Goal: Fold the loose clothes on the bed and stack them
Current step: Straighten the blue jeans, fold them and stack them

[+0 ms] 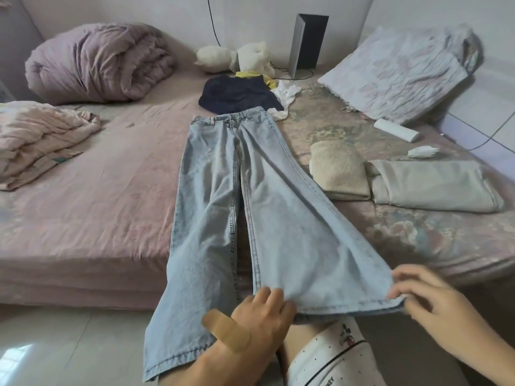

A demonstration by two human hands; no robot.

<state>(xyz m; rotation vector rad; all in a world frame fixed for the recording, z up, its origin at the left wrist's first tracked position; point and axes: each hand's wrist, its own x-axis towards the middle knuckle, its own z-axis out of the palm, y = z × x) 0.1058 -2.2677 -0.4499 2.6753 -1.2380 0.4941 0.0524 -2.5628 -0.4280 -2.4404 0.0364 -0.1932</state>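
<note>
Jeans (pixel 223 190): spread flat lengthwise on the bed (pixel 83 196), legs hanging over its near edge.
Left hand (pixel 259 316): grips the right leg's hem, inner corner.
Right hand (pixel 429 305): pinches that hem's outer corner.
Folded clothes (pixel 434 188): right of the jeans.

Even, soft daylight; shadows faint. A window reflection glares on the glossy pale floor tile (pixel 21 355) at lower left. Wide-angle distortion bows the frame edges. Overall detail slightly soft, compression-smeared.
</note>
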